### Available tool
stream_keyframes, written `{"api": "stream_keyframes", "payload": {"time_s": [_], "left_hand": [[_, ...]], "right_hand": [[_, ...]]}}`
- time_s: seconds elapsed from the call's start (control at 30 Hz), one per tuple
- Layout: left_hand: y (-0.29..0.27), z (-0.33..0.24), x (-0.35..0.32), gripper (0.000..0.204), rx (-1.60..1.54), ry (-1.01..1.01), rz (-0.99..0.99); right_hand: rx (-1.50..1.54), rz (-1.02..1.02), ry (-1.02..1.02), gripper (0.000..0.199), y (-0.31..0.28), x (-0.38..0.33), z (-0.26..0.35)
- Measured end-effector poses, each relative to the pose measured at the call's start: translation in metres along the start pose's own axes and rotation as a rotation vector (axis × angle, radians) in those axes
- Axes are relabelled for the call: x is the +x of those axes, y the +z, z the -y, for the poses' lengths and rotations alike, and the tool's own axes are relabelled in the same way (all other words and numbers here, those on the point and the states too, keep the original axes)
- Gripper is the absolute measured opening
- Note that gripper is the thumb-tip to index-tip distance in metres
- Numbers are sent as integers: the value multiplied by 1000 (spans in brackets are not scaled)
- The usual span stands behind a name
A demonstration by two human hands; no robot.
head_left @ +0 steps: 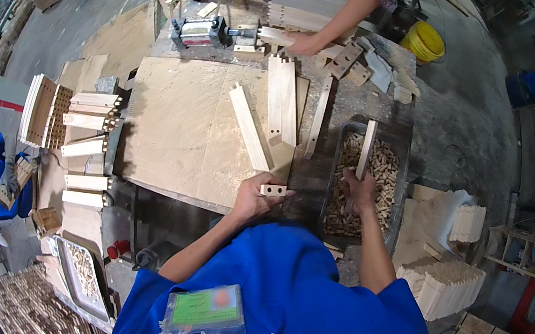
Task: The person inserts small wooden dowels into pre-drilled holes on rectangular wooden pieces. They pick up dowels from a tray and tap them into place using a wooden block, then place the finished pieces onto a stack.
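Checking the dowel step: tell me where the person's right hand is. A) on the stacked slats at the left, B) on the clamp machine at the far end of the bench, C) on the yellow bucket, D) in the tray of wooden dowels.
D: the right hand reaches into the tray of wooden dowels, while the left hand holds a small drilled wooden block.

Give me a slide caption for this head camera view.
Left hand holds a drilled wooden slat end while the right hand reaches into a tray of wooden dowels.
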State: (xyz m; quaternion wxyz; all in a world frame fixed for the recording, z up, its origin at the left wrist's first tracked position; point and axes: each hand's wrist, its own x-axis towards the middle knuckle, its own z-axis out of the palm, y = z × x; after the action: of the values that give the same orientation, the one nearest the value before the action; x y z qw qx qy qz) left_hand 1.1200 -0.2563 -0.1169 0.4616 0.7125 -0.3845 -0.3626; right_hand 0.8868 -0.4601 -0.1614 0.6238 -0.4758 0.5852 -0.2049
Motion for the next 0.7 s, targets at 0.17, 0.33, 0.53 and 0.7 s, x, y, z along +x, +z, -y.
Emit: {"api": "stream_keyframes", "payload": {"time_s": [0.17,0.33,0.53,0.7], "left_hand": [[6,4,7,34,85,4,49],[5,7,7,29,27,33,28],[3,11,4,30,48,74,-13],[6,14,2,33,68,70,-64]], "right_hand": [[-132,378,-207,17,28,-87,80],[-223,575,-578,14,62,-123,103],[-228,566,-609,19,83,-118,85],[-401,474,-872,23,87,-113,77]]}}
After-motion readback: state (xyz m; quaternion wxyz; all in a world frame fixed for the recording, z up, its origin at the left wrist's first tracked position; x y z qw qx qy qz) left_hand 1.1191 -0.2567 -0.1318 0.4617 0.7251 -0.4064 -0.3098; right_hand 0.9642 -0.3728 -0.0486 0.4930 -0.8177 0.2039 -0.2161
